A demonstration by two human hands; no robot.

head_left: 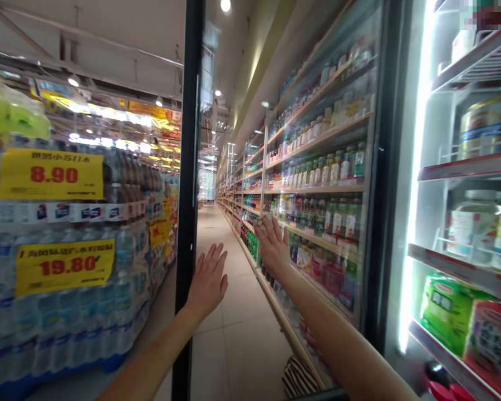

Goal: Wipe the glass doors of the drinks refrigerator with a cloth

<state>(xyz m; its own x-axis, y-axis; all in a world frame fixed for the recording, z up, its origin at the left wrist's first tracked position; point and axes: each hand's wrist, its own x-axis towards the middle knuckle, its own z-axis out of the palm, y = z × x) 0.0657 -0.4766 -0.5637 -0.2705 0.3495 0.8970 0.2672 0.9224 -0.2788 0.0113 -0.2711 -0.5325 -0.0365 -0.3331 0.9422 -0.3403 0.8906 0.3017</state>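
Observation:
A glass door with a black frame (191, 139) stands in front of me, and the aisle shows through or in its pane. My left hand (209, 278) is near the frame's left upright, palm towards the glass, fingers stretched out. Further right, my right hand (273, 245) has its fingers spread against the pane or just before it; whether the palm touches cannot be told. Neither hand holds anything. To the right are the lit cooler shelves (459, 262), with clear jars (474, 220), a green package (451, 309) and a red package (490, 340).
Stacked packs of bottled water (70, 312) stand on the left, with yellow price signs (64, 267). Long shelves of bottles (317, 175) run into the distance behind the glass. A tiled floor (209, 356) lies below, with a black-and-white striped item (298, 376) low down.

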